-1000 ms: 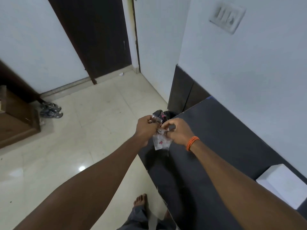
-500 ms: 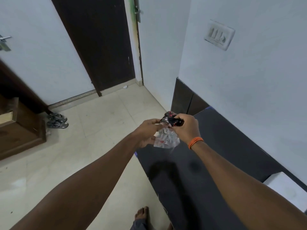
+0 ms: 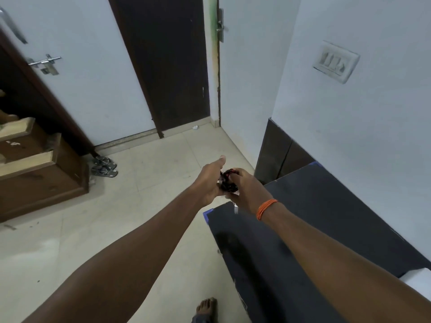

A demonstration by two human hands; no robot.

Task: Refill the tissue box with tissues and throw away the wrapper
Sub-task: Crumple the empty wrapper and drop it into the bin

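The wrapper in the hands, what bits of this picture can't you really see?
- Wrapper, head view: crumpled between the left hand and right hand, so its print and full shape are hidden.
- White box, head view: cut off by the right edge; can't tell if it is the tissue box.
- Bin: none in view.
- Scrap by the door: too small to identify.

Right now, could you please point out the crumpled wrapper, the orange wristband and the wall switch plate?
crumpled wrapper (image 3: 229, 183), head view, dark bunched middle between both hands
orange wristband (image 3: 265, 208), head view, middle of band
wall switch plate (image 3: 335, 62), head view, plate centre
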